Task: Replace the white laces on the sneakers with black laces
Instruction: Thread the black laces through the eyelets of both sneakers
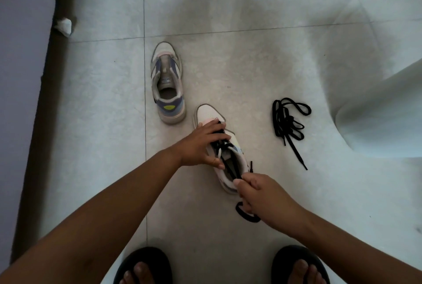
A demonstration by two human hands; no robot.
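A white sneaker (210, 114) lies on the floor in the middle, toe pointing away, with a black lace (230, 167) threaded partway through its eyelets. My left hand (201, 144) rests over its upper, fingers spread across the laced part, thumb against the near side. My right hand (258, 194) pinches the black lace at the heel opening, and a loop of that lace (245, 214) trails beneath it. A second sneaker (167, 83), without laces, stands farther away to the left. A bundled spare black lace (288, 121) lies on the floor to the right.
Pale floor tiles (228, 67) run under everything. A dark skirting and a wall run down the left side, with a crumpled white scrap (64, 25) beside it. My feet in black sandals (142, 265) stand at the bottom edge. A white draped shape (388, 112) fills the right.
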